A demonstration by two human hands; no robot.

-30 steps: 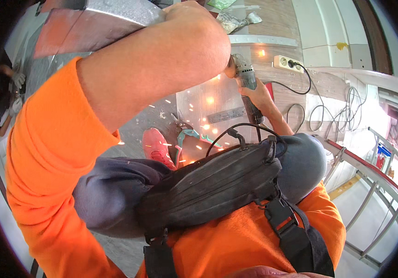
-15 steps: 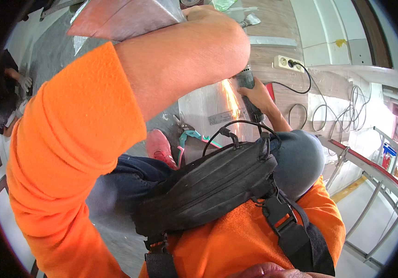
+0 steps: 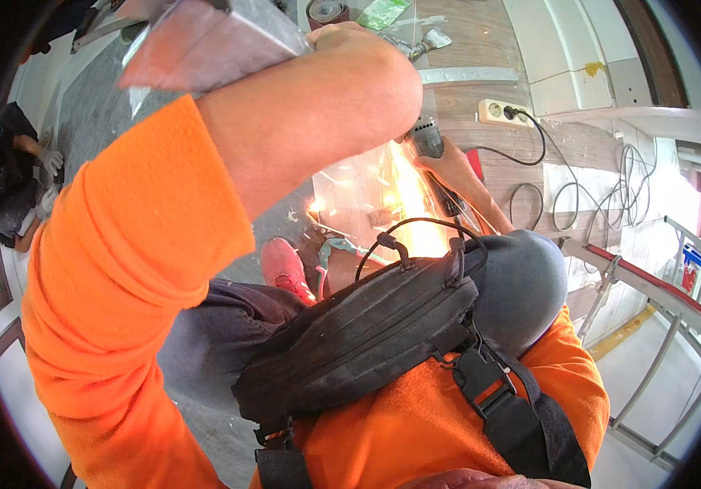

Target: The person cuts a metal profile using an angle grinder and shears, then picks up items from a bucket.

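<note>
My left arm, in a rolled orange sleeve, bends across the view. My left hand is closed at the edge of a silvery metal profile, its fingers mostly hidden behind the arm. My right hand is wrapped round an angle grinder, whose disc is hidden by my left arm. A bright stream of sparks sprays from the grinder down toward my knees. Beside my pink shoe lie tin snips with turquoise handles, partly covered by glare.
A white power strip holds the black plug, and its cable lies coiled at right. A metal stepladder stands at far right. A flat metal strip lies on the boards. Another person's gloved hand shows at far left.
The sparks have grown much wider and brighter, now reaching the tin snips. My left arm and the metal profile have shifted slightly. The other person's gloved hand has moved a little.
</note>
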